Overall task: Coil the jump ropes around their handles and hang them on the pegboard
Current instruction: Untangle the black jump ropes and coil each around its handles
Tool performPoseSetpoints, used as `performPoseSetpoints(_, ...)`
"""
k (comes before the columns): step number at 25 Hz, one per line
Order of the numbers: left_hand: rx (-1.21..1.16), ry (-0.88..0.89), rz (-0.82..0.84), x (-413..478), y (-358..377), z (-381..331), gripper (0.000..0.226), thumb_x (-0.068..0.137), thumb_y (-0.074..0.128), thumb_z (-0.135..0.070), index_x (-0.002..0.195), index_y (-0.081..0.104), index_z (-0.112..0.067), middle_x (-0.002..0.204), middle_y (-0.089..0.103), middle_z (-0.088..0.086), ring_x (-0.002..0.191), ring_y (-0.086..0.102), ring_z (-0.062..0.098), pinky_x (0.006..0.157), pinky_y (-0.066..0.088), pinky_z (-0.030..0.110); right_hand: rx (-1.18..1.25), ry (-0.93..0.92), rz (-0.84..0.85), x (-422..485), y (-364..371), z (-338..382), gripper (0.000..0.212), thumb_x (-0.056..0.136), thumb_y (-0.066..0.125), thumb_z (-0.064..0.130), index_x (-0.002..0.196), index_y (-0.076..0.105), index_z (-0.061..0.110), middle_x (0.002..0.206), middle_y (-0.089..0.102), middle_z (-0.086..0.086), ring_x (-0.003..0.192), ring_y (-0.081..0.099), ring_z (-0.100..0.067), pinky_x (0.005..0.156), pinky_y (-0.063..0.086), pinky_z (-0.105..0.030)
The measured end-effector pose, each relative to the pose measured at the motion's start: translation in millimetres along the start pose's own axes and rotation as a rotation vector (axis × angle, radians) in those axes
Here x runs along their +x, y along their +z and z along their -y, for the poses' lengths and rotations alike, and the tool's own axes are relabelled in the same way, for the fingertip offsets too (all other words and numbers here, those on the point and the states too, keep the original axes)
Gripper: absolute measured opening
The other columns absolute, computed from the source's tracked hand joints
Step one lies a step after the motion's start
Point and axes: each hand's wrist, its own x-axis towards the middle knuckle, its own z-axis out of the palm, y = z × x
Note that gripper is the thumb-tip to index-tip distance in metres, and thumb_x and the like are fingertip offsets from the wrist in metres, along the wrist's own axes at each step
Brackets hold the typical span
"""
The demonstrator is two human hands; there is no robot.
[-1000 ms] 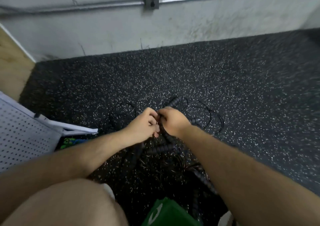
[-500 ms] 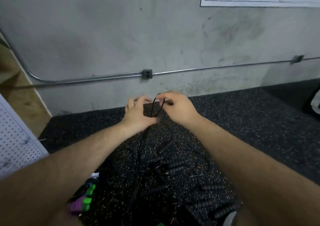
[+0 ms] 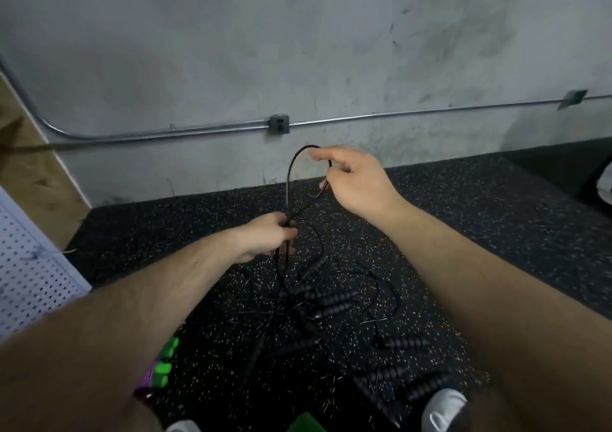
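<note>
A thin black jump rope cord [image 3: 288, 180] rises in a loop between my hands. My left hand [image 3: 266, 238] grips the cord's strands low down, fingers curled round them. My right hand [image 3: 352, 180] is higher and further right, holding the top of the loop over its fingers against the wall behind. Below them a tangle of black jump ropes with ribbed handles [image 3: 326, 299] lies on the speckled black floor mat [image 3: 165, 239]. More ribbed handles [image 3: 404, 344] lie closer to me. A white pegboard [image 3: 29, 272] leans at the left edge.
A grey concrete wall [image 3: 198, 50] with a metal conduit and junction box [image 3: 279, 124] stands close behind. Green and purple handles [image 3: 159, 368] lie by my left arm. A white shoe [image 3: 445, 406] and a green object [image 3: 306, 423] are at the bottom. Wooden flooring [image 3: 33, 173] is at the left.
My head has tilted up, bringing the wall into view. My hands lifted from the pile and drew apart: the right rose with a loop, the left dropped lower along the cord.
</note>
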Motion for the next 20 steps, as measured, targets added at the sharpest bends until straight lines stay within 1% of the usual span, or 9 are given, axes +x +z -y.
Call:
performPoseSetpoints(2,-0.106,0.031,0.011,2.0,-5.1,-2.0,0.044,0.092,0.070,-0.012,0.129,0.049,-0.020,0.113,0.069,0.005,0.091,0.073,0.019,0.087,0.053,0.039,0.014,0.102,-0.053,1.8,-0.5,-4.7,0.035,0.098,0.046,0.020,0.122,0.070,0.030,0.104,0.072,0.005,0.061,0.064,-0.002,0.056,0.045,-0.021)
performPoseSetpoints(4,-0.205,0.079,0.026,1.9,-13.9,-4.4,0.062,0.085,0.071,-0.002,0.138,0.046,-0.020,0.114,0.061,0.007,0.091,0.064,0.017,0.080,0.048,0.029,0.012,0.173,-0.103,4.2,-1.4,-9.7,0.027,0.098,0.048,0.034,0.110,0.072,0.027,0.092,0.073,0.000,0.074,0.069,-0.011,0.068,0.050,-0.028)
performPoseSetpoints(6,-0.270,0.108,-0.024,4.2,-19.9,-1.8,0.055,0.090,0.063,-0.003,0.141,0.048,-0.017,0.109,0.060,0.007,0.088,0.058,0.016,0.078,0.047,0.030,-0.085,0.162,-0.167,6.8,-5.4,-15.5,0.025,0.098,0.050,0.039,0.097,0.070,0.025,0.083,0.072,0.000,0.074,0.067,-0.011,0.069,0.049,-0.029)
performPoseSetpoints(10,0.069,0.246,-0.309,10.1,-31.7,4.0,0.037,0.104,0.050,-0.015,0.141,0.052,-0.022,0.102,0.065,0.000,0.097,0.064,0.016,0.092,0.053,0.032,-0.425,0.184,-0.121,10.4,-10.6,-30.9,0.022,0.096,0.053,0.030,0.095,0.072,0.020,0.079,0.070,0.002,0.070,0.065,-0.018,0.063,0.054,-0.032)
performPoseSetpoints(12,0.082,0.288,-0.330,6.0,-33.3,1.2,0.041,0.104,0.053,-0.013,0.144,0.050,-0.022,0.104,0.066,0.000,0.092,0.066,0.012,0.077,0.051,0.017,-0.658,0.219,-0.064,10.6,-5.9,-35.7,0.022,0.093,0.056,0.032,0.092,0.072,0.017,0.096,0.068,0.002,0.088,0.063,-0.021,0.073,0.057,-0.035)
performPoseSetpoints(14,0.042,0.339,-0.305,-0.8,-31.5,-4.9,0.041,0.100,0.061,-0.012,0.138,0.055,-0.025,0.106,0.067,0.001,0.080,0.069,0.010,0.066,0.053,0.019,-0.769,0.089,-0.087,10.1,1.0,-34.1,0.019,0.090,0.060,0.033,0.100,0.067,0.019,0.122,0.056,0.001,0.115,0.048,-0.025,0.094,0.051,-0.042)
performPoseSetpoints(17,0.013,0.430,-0.176,-11.3,-25.6,-17.6,0.038,0.093,0.069,-0.008,0.127,0.060,-0.023,0.097,0.068,0.002,0.072,0.067,0.012,0.071,0.055,0.031,-0.755,-0.231,0.023,8.6,14.4,-25.9,0.048,0.088,0.061,0.025,0.135,0.053,0.025,0.144,0.047,0.006,0.122,0.038,-0.021,0.104,0.038,-0.037)
performPoseSetpoints(18,0.005,0.468,-0.134,-14.1,-22.4,-20.7,0.034,0.092,0.069,-0.005,0.122,0.061,-0.020,0.094,0.068,0.005,0.070,0.065,0.014,0.070,0.054,0.030,-0.753,-0.282,0.090,9.0,20.0,-25.0,0.052,0.088,0.061,0.022,0.139,0.050,0.027,0.144,0.050,0.008,0.120,0.040,-0.019,0.101,0.037,-0.036)
performPoseSetpoints(20,-0.037,0.517,-0.091,-16.7,-17.9,-23.5,0.026,0.091,0.066,0.003,0.108,0.061,-0.015,0.093,0.067,0.016,0.070,0.061,0.020,0.067,0.054,0.030,-0.681,-0.269,0.228,13.1,28.3,-29.6,0.038,0.091,0.058,0.018,0.128,0.057,0.025,0.125,0.064,0.005,0.110,0.049,-0.020,0.093,0.044,-0.037)
